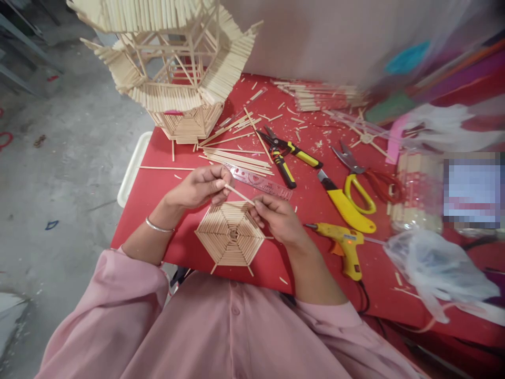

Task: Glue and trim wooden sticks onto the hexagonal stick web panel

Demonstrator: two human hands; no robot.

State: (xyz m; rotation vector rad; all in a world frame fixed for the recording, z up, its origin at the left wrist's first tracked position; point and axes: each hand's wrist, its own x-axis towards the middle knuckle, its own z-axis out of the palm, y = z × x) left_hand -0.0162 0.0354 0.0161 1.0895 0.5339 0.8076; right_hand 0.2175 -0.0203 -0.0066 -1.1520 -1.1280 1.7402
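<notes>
My left hand (207,185) pinches one end of a short wooden stick (240,194), and my right hand (274,216) grips its other end. The stick spans the gap between both hands, tilted down to the right. Just below it lies a hexagonal panel of wooden sticks (231,237), with spokes poking out past its edge. My right hand overlaps the panel's upper right corner; whether its fingers touch the panel I cannot tell. Behind my hands a clear ruler (260,181) lies on the red table (158,210), close to a fan of loose sticks (236,159).
A tiered stick-built model (177,97) stands at the back left. To the right lie wire-cutting pliers (284,158), a yellow-handled cutter knife (347,205), scissors (355,176), a yellow glue gun (343,243) with a cord, and a plastic bag (434,268).
</notes>
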